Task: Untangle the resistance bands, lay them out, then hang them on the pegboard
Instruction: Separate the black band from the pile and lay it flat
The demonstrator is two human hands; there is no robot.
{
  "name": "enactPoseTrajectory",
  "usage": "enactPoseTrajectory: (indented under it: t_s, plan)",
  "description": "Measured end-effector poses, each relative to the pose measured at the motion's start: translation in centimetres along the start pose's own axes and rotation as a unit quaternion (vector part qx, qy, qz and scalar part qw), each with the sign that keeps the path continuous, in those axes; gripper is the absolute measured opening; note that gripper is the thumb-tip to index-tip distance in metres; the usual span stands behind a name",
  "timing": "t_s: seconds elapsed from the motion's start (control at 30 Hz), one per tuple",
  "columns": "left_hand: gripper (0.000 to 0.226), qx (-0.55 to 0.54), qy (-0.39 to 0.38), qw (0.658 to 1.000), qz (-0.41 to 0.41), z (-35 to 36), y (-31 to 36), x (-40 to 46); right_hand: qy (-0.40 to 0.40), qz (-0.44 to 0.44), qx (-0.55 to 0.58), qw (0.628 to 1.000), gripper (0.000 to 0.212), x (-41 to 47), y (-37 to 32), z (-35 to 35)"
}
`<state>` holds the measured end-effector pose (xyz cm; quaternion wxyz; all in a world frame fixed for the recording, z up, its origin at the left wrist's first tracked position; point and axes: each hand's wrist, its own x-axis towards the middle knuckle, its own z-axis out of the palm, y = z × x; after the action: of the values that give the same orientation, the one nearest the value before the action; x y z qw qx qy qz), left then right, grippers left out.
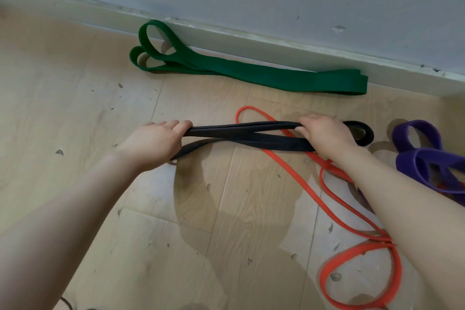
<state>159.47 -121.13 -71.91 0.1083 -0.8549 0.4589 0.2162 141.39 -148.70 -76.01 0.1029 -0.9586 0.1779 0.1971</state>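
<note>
We lose purple band (427, 158) off frame edge right of right hand (324, 136); red band (289, 166) passes under right forearm, blurred at near loop — tangle with purple likely, hard to tell. Left hand (153, 143) and right hand, apart, each grip black band (241, 134) between them — flat, doubled, twisted. Green band (251, 74) folded beyond hands, by baseboard (276, 50).

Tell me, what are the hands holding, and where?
Both grip the black resistance band: the left hand near its left end, the right hand near its right-end loop.
</note>
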Motion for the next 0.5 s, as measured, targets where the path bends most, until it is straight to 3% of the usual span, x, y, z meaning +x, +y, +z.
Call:
enactPoseTrajectory:
  t_s: [0.1,0.17,0.4,0.5]
  plan:
    - [0.039,-0.118,-0.11,0.987,0.02,-1.8,-0.3,-0.6,-0.045,0.003,0.002,0.999,0.028,0.2,-0.2,-0.4]
    - [0.039,-0.132,-0.15,0.98,0.023,-2.6,-0.6,-0.7,-0.063,0.006,-0.005,0.998,0.028,0.3,-0.6,-0.4]
    - [0.027,-0.061,-0.133,0.989,-0.022,-4.0,-0.7,-0.4,-0.024,0.04,0.013,0.999,0.032,0.0,-1.4,-0.2]
    - [0.026,-0.094,-0.107,0.99,-0.017,-4.1,-0.9,-0.9,-0.008,0.041,0.019,0.999,0.033,0.0,-1.3,-0.6]
